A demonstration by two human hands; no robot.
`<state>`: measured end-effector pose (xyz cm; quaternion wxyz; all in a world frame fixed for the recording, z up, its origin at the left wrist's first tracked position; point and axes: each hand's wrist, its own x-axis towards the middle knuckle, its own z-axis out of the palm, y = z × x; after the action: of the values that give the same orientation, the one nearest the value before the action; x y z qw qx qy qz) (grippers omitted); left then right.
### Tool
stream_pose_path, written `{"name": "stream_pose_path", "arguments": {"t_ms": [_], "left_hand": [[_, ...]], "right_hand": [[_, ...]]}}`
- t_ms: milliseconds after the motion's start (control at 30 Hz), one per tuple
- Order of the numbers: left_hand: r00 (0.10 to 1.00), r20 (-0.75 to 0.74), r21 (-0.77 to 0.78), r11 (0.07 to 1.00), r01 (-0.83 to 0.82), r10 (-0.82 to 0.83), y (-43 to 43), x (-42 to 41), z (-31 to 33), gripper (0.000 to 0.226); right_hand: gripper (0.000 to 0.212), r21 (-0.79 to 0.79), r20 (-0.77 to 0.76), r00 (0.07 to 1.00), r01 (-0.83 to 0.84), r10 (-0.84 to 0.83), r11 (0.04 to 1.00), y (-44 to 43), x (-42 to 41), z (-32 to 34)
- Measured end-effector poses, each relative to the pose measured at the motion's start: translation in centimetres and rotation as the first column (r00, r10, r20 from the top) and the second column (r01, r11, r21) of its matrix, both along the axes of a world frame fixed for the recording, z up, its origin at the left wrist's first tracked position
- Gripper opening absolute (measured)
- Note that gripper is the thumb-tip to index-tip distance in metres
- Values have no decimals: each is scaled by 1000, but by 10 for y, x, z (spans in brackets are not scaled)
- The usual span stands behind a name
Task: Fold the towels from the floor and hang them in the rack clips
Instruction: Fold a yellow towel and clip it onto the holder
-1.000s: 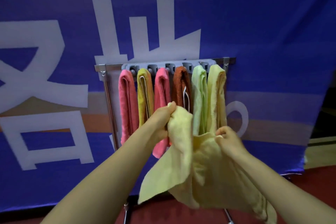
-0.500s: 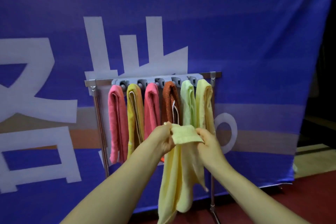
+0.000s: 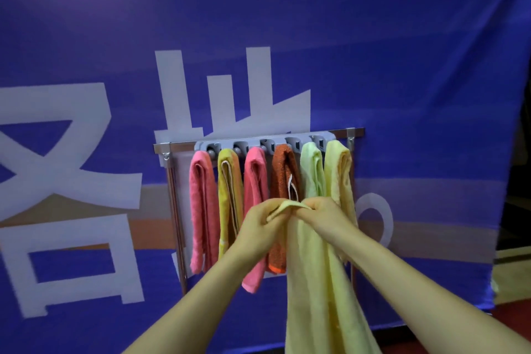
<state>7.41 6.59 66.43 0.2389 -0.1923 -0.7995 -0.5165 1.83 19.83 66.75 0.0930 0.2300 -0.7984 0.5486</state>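
Before the rack [image 3: 258, 139], left hand [image 3: 260, 227] and right hand [image 3: 326, 217] both pinch the yellow towel [image 3: 316, 282].

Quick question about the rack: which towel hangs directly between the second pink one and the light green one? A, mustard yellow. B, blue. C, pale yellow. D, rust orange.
D: on the rack, the rust orange towel hangs with the pink towel on its left and the light green towel on its right.
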Motion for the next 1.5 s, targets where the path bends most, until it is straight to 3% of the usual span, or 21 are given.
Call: {"name": "stream_pose_path", "arguments": {"t_ms": [67, 133, 233, 400, 467, 600, 767, 900, 1033, 1133, 1267, 1333, 1400, 1500], "left_hand": [[999, 16, -14, 1000, -28, 28, -6, 2, 7, 23], [997, 76, -10, 1000, -18, 19, -10, 4, 14, 28], [998, 48, 20, 999, -49, 48, -14, 2, 21, 39], [968, 10, 251, 936, -247, 252, -22, -10, 25, 37], [943, 18, 297, 899, -321, 331, -30, -14, 25, 31], [895, 49, 357, 829, -430, 443, -55, -12, 24, 28], [863, 79, 357, 794, -492, 499, -75, -7, 24, 18], [838, 31, 298, 795, -528, 545, -85, -4, 28, 26], [820, -4, 247, 795, -554, 573, -94, -4, 32, 28], [786, -28, 210, 772, -600, 618, -106, -4, 33, 29], [721, 8, 151, 712, -686, 693, -118, -3, 27, 26], [695, 49, 120, 686, -717, 717, -117, -3, 22, 26], [673, 121, 98, 666, -739, 729, -111, -6, 17, 25], [663, 289, 68, 676, -734, 691, -94, -18, 8, 19]], "right_hand": [[48, -18, 8, 998, -68, 68, 998, 5, 6, 2], [38, -49, 78, 981, -173, 177, 984, 18, 12, 2], [20, -58, 203, 935, -285, 291, 957, 44, 18, -7], [24, -56, 230, 959, -159, 167, 986, 76, 14, -24], [14, -62, 211, 968, -128, 139, 990, 86, 10, -26], [18, 40, 160, 982, -108, 100, 993, 94, 4, -23], [13, 175, 60, 991, -130, 121, 976, 93, -3, -21], [13, 327, 51, 992, -123, 112, 937, 91, -9, -26], [25, 430, -1, 1000, 11, -12, 903, 94, -11, -30], [34, 390, -66, 992, 121, -104, 913, 97, -9, -27], [32, 223, 70, 994, 63, -80, 973, 100, -12, -16], [33, 221, 163, 983, 48, -85, 974, 99, -14, -12], [36, 221, 252, 957, 87, -143, 971, 91, -12, -6], [22, 100, 451, 871, 169, -196, 981, 64, -7, 4]]}}
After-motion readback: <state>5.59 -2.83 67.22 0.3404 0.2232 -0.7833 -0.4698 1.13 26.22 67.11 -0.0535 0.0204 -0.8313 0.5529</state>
